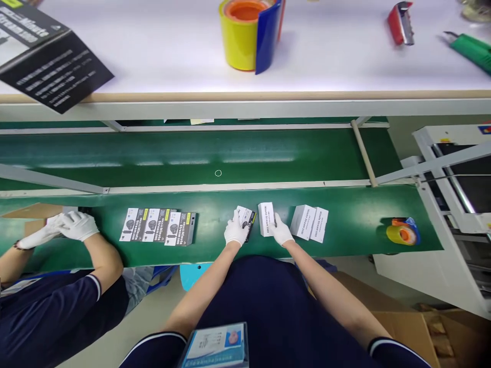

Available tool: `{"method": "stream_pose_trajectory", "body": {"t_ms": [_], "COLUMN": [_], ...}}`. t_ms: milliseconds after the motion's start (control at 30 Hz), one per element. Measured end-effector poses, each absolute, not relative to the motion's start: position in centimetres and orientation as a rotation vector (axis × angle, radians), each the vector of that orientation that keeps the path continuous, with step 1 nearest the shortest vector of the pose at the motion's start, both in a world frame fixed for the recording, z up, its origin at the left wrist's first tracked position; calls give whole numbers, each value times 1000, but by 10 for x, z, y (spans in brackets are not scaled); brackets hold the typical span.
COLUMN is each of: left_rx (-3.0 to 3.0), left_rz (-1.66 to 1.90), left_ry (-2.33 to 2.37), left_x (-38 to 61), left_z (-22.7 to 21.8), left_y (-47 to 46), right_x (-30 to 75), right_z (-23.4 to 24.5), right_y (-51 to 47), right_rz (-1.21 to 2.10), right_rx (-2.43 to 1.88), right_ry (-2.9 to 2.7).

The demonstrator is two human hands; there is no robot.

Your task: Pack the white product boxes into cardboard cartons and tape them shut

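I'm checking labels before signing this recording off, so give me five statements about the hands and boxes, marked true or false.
1. The left hand touches a black-and-white box. True.
2. The right hand is on a tape roll. False: the right hand is at a white box.
3. Two more white boxes lie to the right of the right hand. True.
4. Both hands are uncovered. False: both wear white gloves.
5. A yellow tape roll stands on the white shelf. True.

Navy shirt (264, 312) (w/ wht gloves (236, 234))
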State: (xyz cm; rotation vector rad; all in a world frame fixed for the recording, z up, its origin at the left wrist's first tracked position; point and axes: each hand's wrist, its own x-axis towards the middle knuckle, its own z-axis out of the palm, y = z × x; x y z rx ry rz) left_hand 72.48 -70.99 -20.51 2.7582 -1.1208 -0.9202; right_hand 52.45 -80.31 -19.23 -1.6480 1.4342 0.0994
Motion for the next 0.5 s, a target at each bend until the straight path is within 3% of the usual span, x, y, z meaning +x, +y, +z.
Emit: {"method": "stream_pose_trajectory", "body": {"t_ms": [133, 267, 367, 500], "left_rx": [2664, 2485, 2301, 2221], "left_rz": [-890, -849, -928, -1228], "left_ry": [-1299, -1496, -1524, -1388], "left_x": [679, 626, 593, 574], "left_z": [-202, -199, -199, -202], "left_y": [-744, -770, -783, -795], "right_x": [491, 408, 349, 315], "right_z": [-177, -173, -184, -198], "right_y": [-807, -837, -862, -878], "right_rz": [-92, -332, -231, -123], "right_rx": [-1854, -1883, -1585, -1531], "right_ry": [1465, 1953, 2084, 1986]}}
